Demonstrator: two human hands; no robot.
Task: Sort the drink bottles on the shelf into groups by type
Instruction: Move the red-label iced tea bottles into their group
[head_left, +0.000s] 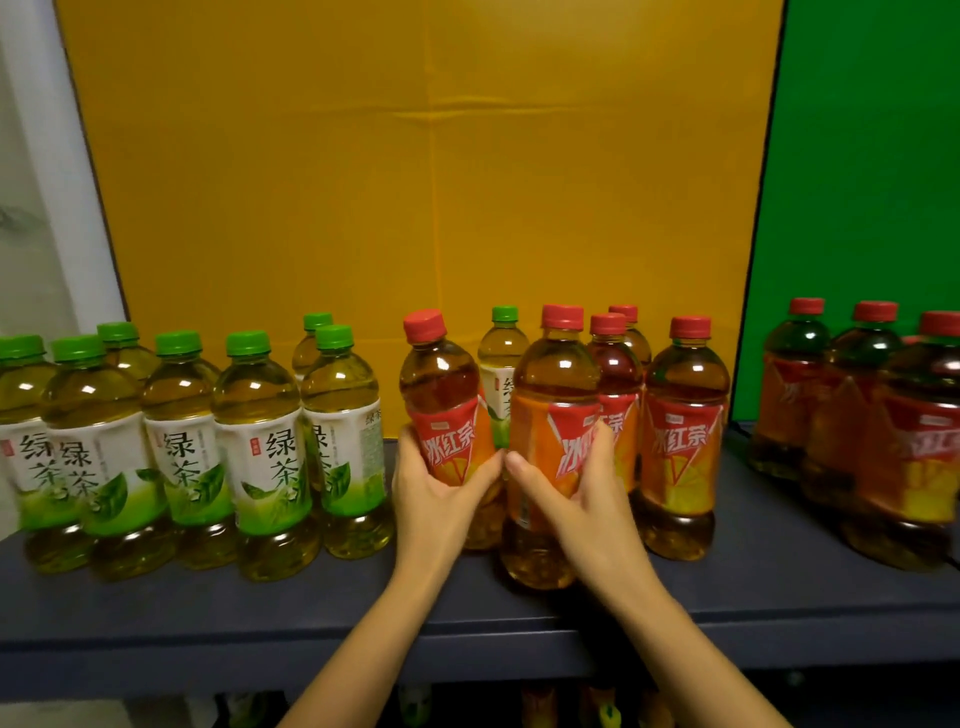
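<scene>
Gripping one red-capped bottle (445, 415) each (555, 441), both hands' fingers (410, 441) wrap closed.

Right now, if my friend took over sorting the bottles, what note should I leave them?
Left hand: gripping a tilted red-cap tea bottle.
Right hand: gripping an upright red-cap bottle beside it.
Green tea group: green-cap bottles stand together at the left of the shelf.
More red-cap bottles stand in the middle, and another red-cap cluster at the far right.
Left to do: one stray green-cap bottle sits behind the two held bottles, among the reds. It should probably join the green group, and the red clusters could be brought together.
</scene>
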